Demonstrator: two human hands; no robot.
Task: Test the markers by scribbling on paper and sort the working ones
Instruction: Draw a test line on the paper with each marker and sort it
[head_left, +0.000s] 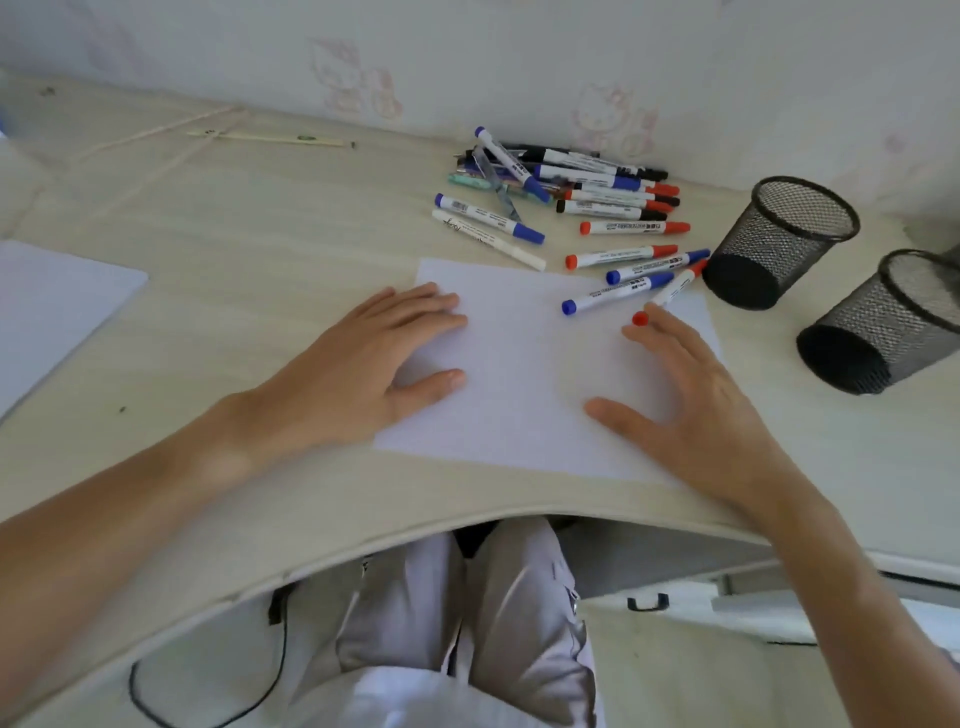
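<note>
A blank white sheet of paper (524, 384) lies on the desk in front of me. My left hand (363, 364) rests flat on its left edge, fingers straight. My right hand (691, 400) lies spread on the sheet's right side; its fingertips touch the red cap end of a red marker (670, 293). A blue marker (615, 294) lies beside it on the paper's top right corner. A pile of red, blue and black markers (576, 187) sits behind the paper near the wall. Both hands hold nothing.
Two black mesh pen cups (779, 239) (883, 322) stand at the right. A second white sheet (47, 312) lies at the left edge. A pair of chopsticks (265, 137) lies at the back left. The desk's front edge (467, 514) curves just below the paper.
</note>
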